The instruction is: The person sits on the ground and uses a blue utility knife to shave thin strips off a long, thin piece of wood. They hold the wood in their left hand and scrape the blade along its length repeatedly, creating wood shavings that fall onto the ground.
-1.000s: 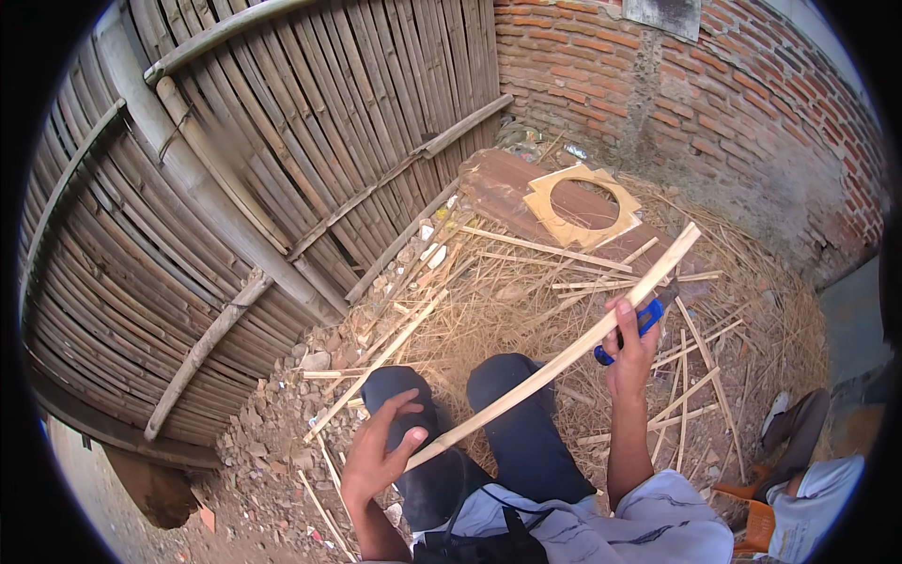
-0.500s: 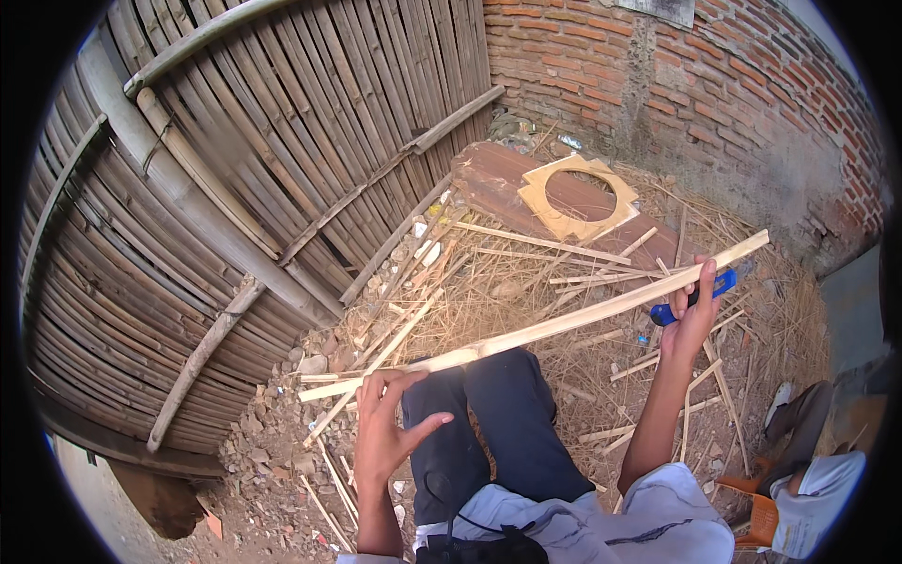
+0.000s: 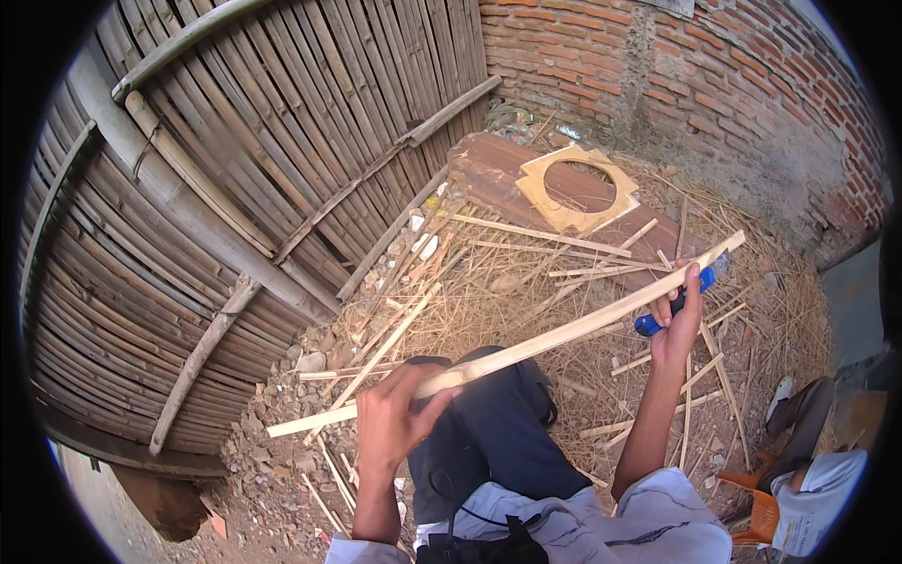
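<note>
A long pale bamboo strip (image 3: 564, 329) slants across my lap, its right end higher and farther away. My left hand (image 3: 399, 414) grips it near its lower left end, thumb along the near side and fingers over the top. Close to the far right end, my right hand (image 3: 681, 315) pinches the same strip between thumb and finger. That hand also holds a blue and black tool that looks like a utility knife (image 3: 648, 324), lying across the palm under the strip. Fingers partly cover the tool, and I cannot make out its blade.
Loose strips (image 3: 540, 235) and straw litter the ground ahead. A brown board (image 3: 484, 169) carries a cardboard piece with a round hole (image 3: 528, 185). A bamboo wall (image 3: 310, 122) stands left, a brick wall (image 3: 554, 56) behind. Another person (image 3: 817, 498) sits at lower right near an orange chair (image 3: 763, 512).
The strip has shifted left and slightly down. My left hand has closed around it, its thumb now against the strip. My right hand has moved left with the blue tool.
</note>
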Available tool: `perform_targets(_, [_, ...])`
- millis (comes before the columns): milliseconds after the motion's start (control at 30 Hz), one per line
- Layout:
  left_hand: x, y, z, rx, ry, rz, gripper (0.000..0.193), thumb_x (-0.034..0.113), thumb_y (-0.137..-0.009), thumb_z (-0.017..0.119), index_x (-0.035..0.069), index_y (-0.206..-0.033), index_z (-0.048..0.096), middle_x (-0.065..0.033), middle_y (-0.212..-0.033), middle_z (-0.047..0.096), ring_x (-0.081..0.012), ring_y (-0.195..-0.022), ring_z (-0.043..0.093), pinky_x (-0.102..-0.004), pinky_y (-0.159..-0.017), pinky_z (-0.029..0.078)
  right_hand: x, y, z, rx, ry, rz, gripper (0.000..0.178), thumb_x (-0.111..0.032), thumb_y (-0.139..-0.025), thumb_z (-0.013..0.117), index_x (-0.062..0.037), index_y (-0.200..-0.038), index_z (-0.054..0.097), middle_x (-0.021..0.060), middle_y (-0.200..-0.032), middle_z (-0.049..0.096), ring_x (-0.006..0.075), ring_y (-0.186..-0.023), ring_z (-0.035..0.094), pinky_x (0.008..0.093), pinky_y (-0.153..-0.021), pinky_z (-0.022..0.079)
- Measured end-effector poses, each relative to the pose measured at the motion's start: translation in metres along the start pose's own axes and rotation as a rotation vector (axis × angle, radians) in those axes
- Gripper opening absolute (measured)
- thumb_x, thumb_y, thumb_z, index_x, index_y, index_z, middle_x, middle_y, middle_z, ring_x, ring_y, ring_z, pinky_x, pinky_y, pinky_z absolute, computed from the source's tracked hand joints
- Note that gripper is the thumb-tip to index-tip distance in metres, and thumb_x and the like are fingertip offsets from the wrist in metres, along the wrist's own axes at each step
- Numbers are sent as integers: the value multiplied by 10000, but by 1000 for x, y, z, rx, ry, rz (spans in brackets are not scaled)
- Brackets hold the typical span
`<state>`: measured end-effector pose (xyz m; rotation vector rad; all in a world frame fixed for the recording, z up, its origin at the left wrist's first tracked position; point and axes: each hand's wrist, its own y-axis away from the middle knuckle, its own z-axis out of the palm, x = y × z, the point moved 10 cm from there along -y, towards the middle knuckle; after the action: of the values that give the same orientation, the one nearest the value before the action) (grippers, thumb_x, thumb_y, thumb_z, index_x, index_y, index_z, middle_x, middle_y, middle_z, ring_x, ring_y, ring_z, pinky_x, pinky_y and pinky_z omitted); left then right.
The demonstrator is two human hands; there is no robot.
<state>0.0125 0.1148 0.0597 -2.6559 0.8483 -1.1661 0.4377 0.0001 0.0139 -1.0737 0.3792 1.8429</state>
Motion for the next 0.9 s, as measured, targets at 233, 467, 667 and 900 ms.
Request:
perform_targets(233, [-11,14,25,-82,135,-97,253,179,-958,852,30,-1059,673,-75,-747,725,-151,-639,683,-310,-588,511,3,44,53,-269,454,-292,526,-514,-1112,546,-31,-1316,571,-26,-794,510,56,-587,406,250,-508,304])
perform_targets(467, [-3,25,56,-206,479,-233,166,203,-1083,704,54,-1104,633,53,-676,485,-57,-639,401,-283,-585,339,28,147,137,-808,771,-588,354,-358,-940,849,-37,-1031,731,91,-816,716,227,-636,690,352,-554,510])
perform_targets(667, [-2,35,77,-290,677,-181,202,218,-1122,636,23,-1164,601,-52,-786,573,-133,-698,503,-329,-648,422,24,164,155,-896,783,-672,354,-380,-899,872,-61,-997,756,63,-767,695,242,-586,666,354,-523,495])
perform_targets(900, [14,36,72,-300,537,-194,252,237,-1169,486,-7,-1229,468,-249,-803,627,-482,-716,609,-493,-655,464,16,173,167,-904,799,-761,360,-398,-891,873,-71,-992,762,45,-716,651,219,-547,628,348,-492,465])
